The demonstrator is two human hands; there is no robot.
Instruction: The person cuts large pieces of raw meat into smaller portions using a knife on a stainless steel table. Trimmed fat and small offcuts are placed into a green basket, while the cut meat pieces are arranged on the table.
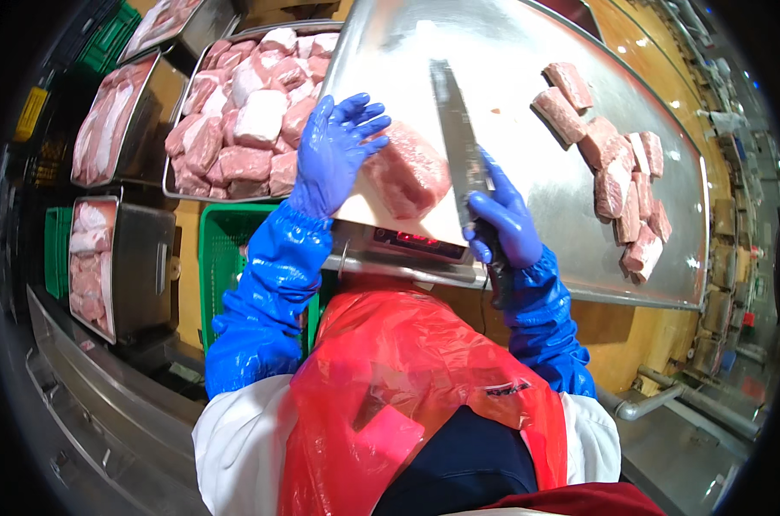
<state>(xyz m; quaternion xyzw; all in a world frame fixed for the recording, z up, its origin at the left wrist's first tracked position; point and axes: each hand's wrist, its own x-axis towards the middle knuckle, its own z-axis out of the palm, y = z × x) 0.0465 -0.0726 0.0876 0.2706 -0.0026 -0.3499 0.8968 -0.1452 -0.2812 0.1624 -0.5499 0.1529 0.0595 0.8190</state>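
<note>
A thick block of raw pink meat (409,172) lies on a white cutting board (407,82) in front of me. My left hand (336,150), in a blue glove, is at the block's left end with its fingers spread; whether the fingertips touch the meat I cannot tell. In my blue-gloved right hand (503,215) is a long, wide-bladed knife (458,129), gripped by its dark handle. The blade points away from me, to the right of the meat block.
Several cut meat pieces (613,163) lie on the steel table (669,215) at right. At left stands a steel tray (171,163) heaped with meat blocks, above a green crate (214,249). More steel bins (140,267) hold meat farther left. A scale with red digits (420,242) sits at the board's near edge.
</note>
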